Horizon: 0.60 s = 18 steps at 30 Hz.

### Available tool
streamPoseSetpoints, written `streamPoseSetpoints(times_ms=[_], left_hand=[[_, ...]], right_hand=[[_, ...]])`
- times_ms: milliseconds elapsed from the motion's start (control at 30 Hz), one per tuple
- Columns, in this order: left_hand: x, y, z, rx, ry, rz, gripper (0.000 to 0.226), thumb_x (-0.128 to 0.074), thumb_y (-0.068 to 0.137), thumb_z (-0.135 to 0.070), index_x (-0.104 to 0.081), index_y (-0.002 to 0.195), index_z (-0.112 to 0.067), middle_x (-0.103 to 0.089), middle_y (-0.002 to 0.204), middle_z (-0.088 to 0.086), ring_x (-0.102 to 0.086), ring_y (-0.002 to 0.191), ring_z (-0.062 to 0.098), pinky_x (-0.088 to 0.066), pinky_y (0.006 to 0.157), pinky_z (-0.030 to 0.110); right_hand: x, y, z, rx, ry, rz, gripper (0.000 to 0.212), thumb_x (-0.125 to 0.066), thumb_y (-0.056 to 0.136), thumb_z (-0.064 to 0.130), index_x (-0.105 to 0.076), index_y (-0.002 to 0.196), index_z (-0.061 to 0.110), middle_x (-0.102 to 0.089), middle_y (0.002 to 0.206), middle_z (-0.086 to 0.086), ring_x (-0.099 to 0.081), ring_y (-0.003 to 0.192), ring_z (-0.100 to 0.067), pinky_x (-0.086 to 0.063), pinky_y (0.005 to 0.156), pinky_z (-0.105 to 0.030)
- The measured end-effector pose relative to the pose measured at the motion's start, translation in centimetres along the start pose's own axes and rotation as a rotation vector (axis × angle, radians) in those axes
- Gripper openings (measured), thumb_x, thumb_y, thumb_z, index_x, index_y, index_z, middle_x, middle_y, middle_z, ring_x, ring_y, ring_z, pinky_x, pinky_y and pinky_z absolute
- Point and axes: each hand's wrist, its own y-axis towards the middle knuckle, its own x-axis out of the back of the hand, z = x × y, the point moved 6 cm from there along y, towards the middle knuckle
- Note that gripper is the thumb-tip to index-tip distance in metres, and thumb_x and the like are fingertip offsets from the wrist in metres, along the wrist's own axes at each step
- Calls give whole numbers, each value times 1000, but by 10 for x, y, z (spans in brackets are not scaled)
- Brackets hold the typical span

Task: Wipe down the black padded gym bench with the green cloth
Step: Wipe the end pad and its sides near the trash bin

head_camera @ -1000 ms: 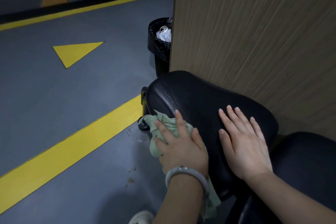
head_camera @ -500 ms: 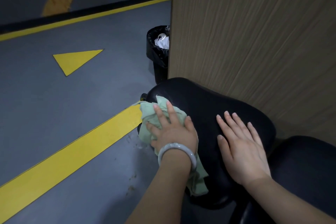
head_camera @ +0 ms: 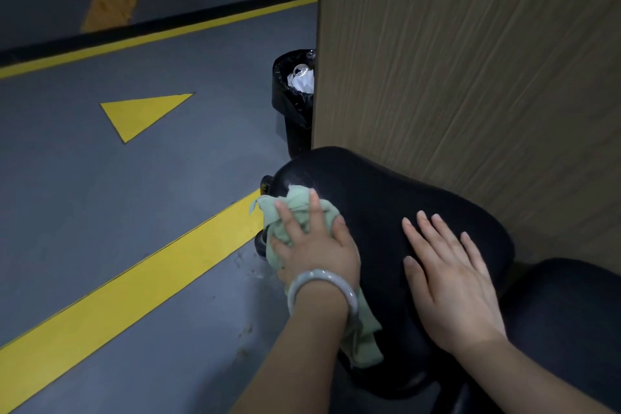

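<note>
Bench pad: black padded gym bench, set against the wood-grain panel; every place below is given from this pad.
Cloth: green cloth bunched on the pad's left edge, one tail hanging off its near-left side.
Left grip: left hand presses the cloth under spread fingers, not clenched round it.
Right grip: right hand released, flat on the pad's top, grasping nothing.
Risk, slip: a loosely pinned cloth could slide off the left edge to the floor.
Risk, coverage: the pad's top under the right hand and its panel side are likely to be missed.
</note>
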Motion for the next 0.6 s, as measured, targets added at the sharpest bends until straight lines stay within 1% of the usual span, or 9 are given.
streamPoseSetpoints(times_ms=[100,167,267,333,400,433,467,533,600], left_hand=[[5,11,0,4,-46,-33,53,-18,101,-54,4,149,-52,24,160,-6,-16,142,36,-31,107,46],[5,3,0,2,-48,-31,54,-18,101,-54,4,150,-50,22,160,-5,-13,144,34,-28,109,44],[-3,-23,6,4,-13,-16,56,-14,101,-54,11,150,-47,23,160,-3,-12,144,33,-28,109,42],[-14,-51,12,0,7,-16,60,0,93,-61,15,149,-46,23,160,-2,-11,144,32,-29,109,41],[-19,-73,12,-47,-6,-72,77,10,76,-64,5,151,-45,10,163,-1,-15,142,36,-37,104,47],[-19,-78,11,-58,-17,-73,80,7,75,-64,-4,152,-44,2,164,0,-21,140,39,-41,100,49],[-19,-77,11,-75,-22,-82,79,5,75,-64,-7,151,-46,1,164,1,-22,139,40,-42,99,50],[-18,-65,15,-70,-30,-60,71,6,80,-66,5,149,-51,17,162,-3,-13,143,35,-35,105,44],[-15,-50,16,-22,-76,-38,57,-7,96,-60,11,149,-50,24,160,-3,-13,145,29,-31,106,36]], right_hand=[[1,1,1,2,3,-8,55,-26,95,40,-47,143,20,-41,150,1,-29,142,-15,-13,115,-38],[0,0,1,2,6,-2,56,-26,95,40,-46,143,20,-41,150,1,-28,143,-15,-13,115,-38],[0,1,0,-5,-3,-2,56,-26,95,40,-46,143,21,-41,150,0,-29,143,-16,-13,115,-38],[-1,1,1,-2,-9,11,57,-25,94,41,-46,143,20,-41,151,0,-29,143,-16,-11,115,-37],[-1,1,0,-5,-7,19,59,-23,94,42,-44,144,21,-39,152,0,-27,144,-15,-9,116,-36],[-1,1,0,-5,-9,19,59,-22,94,42,-43,145,21,-38,152,1,-26,144,-14,-9,116,-36],[-1,0,1,-6,-10,16,59,-22,94,42,-43,145,21,-37,152,1,-25,144,-14,-8,116,-35],[-1,0,1,-7,-6,10,58,-22,94,42,-43,145,21,-37,152,1,-26,144,-14,-9,116,-36],[-1,0,0,-4,-4,10,58,-23,95,41,-44,144,21,-38,152,1,-26,144,-14,-10,116,-36]])
